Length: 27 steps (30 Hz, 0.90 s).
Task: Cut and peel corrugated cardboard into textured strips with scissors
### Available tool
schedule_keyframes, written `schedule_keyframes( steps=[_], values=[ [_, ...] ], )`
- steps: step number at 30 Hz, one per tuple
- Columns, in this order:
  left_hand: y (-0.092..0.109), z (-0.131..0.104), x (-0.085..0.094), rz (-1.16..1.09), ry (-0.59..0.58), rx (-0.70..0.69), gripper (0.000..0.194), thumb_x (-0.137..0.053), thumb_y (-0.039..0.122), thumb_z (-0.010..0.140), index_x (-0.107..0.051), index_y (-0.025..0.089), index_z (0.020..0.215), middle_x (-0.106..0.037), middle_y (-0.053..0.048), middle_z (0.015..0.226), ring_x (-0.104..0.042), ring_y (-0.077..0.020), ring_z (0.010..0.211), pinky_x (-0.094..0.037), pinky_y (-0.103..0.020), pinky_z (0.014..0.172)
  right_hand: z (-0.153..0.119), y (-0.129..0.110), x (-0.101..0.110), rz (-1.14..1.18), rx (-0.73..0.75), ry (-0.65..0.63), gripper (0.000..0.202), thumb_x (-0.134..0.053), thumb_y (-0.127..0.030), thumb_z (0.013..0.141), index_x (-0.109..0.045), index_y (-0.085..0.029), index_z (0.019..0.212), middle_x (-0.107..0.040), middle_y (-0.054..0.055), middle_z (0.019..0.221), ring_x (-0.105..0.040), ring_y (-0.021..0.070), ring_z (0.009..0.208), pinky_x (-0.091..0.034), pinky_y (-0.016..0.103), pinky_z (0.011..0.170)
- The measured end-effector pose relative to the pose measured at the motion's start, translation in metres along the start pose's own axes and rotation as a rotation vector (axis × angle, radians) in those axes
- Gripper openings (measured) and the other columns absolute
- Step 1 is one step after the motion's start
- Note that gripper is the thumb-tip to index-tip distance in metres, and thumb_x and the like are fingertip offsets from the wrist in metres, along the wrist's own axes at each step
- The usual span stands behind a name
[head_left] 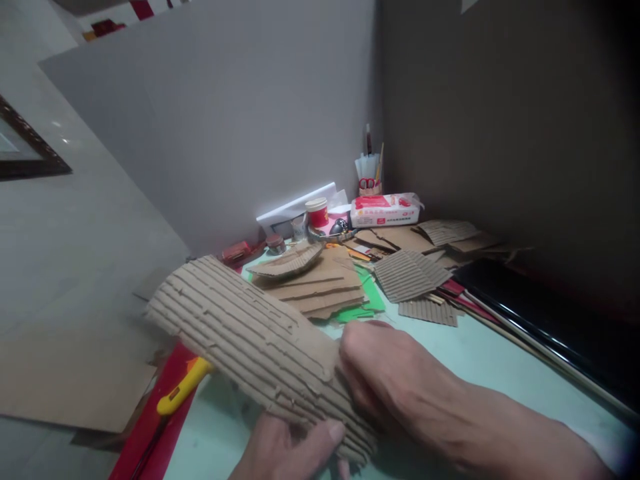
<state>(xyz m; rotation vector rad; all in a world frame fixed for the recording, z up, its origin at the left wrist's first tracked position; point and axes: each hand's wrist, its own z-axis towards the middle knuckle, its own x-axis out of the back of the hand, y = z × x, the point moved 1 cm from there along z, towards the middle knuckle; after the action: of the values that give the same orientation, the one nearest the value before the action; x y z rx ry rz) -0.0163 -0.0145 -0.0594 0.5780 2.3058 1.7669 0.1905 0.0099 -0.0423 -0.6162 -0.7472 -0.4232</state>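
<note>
1. Slanting from far left to near right, the ridged cardboard piece (240,327) is held above the near part of the table (480,367); its long axis is pointed away to the left, where a rounded end is shown, and its ridges are run roughly along that axis
2. The near edge is gripped by the left hand (295,450), with the thumb laid over the ridges and the fingers mostly hidden beneath
3. The right hand (385,370) is curled almost into a fist against the right side of the piece; whether anything is pinched inside cannot be told
4. Beyond the piece, flat cardboard sheets (320,287) are stacked partly over a green sheet (371,297), and ridged offcuts (407,275) are spread to their right
5. In the pen holder (370,191), at the back corner, red-handled scissors (367,182) and slim sticks are kept; by the round tray (320,237), a red cup (317,213) is seen, its contents hidden
6. The left table edge is bordered by a red strip (137,427), with a yellow-handled tool (185,387) lying across it; open surface is left right of the right hand, bounded by a long black object (545,313)
</note>
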Motion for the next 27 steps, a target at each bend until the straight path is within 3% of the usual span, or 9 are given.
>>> schedule_keyframes(
  steps=[4, 8, 13, 19, 22, 27],
  values=[
    [-0.002, 0.001, -0.001, -0.230, -0.033, -0.034, 0.034, -0.083, 0.048, 0.084, -0.072, 0.016, 0.093, -0.075, -0.002, 0.073, -0.071, -0.0173, 0.070, -0.057, -0.029, 0.071, 0.002, 0.001, 0.011, 0.175, -0.152, -0.154, 0.026, -0.044, -0.009, 0.099, -0.036, -0.026, 0.081, -0.048, -0.005, 0.075, -0.041, 0.0121, 0.061, -0.034, 0.025, 0.054],
    [-0.003, 0.001, -0.002, -0.379, -0.003, -0.032, 0.041, -0.088, 0.039, 0.082, -0.069, 0.015, 0.109, -0.074, 0.000, 0.075, -0.069, -0.0140, 0.065, -0.058, -0.024, 0.063, 0.008, 0.003, 0.015, 0.270, -0.164, -0.125, 0.027, -0.039, -0.029, 0.111, -0.034, -0.026, 0.085, -0.047, -0.006, 0.077, -0.041, 0.0120, 0.063, -0.035, 0.026, 0.057],
    [0.009, -0.001, -0.004, -0.365, -0.047, -0.087, 0.034, -0.085, 0.039, 0.084, -0.073, 0.014, 0.102, -0.073, -0.002, 0.074, -0.069, -0.0150, 0.064, -0.058, -0.025, 0.061, 0.009, 0.006, 0.018, 0.359, -0.237, -0.131, 0.030, -0.036, -0.036, 0.114, -0.039, -0.025, 0.085, -0.047, -0.006, 0.078, -0.042, 0.0121, 0.066, -0.037, 0.026, 0.059],
    [0.014, -0.002, -0.002, -0.373, -0.047, -0.113, 0.034, -0.084, 0.041, 0.084, -0.070, 0.016, 0.102, -0.077, -0.004, 0.082, -0.070, -0.0176, 0.065, -0.059, -0.029, 0.062, 0.010, 0.006, 0.024, 0.490, -0.358, -0.068, 0.035, -0.036, -0.043, 0.112, -0.041, -0.025, 0.082, -0.044, -0.005, 0.074, -0.041, 0.0127, 0.063, -0.036, 0.025, 0.053],
    [0.012, -0.002, -0.001, -0.403, -0.023, -0.134, 0.034, -0.085, 0.036, 0.085, -0.070, 0.015, 0.106, -0.078, -0.005, 0.089, -0.071, -0.0162, 0.067, -0.058, -0.025, 0.059, 0.015, 0.005, 0.026, 0.582, -0.409, -0.038, 0.033, -0.041, -0.041, 0.109, -0.044, -0.024, 0.081, -0.045, -0.005, 0.072, -0.044, 0.0126, 0.061, -0.037, 0.024, 0.051],
    [0.010, 0.000, 0.001, -0.436, 0.010, -0.178, 0.028, -0.085, 0.031, 0.086, -0.075, 0.015, 0.106, -0.079, -0.005, 0.089, -0.069, -0.0146, 0.066, -0.056, -0.023, 0.054, 0.017, 0.020, 0.025, 0.807, -0.479, 0.138, 0.034, -0.050, -0.047, 0.108, -0.047, -0.024, 0.082, -0.046, -0.007, 0.070, -0.043, 0.0107, 0.058, -0.040, 0.023, 0.053]
  ],
)
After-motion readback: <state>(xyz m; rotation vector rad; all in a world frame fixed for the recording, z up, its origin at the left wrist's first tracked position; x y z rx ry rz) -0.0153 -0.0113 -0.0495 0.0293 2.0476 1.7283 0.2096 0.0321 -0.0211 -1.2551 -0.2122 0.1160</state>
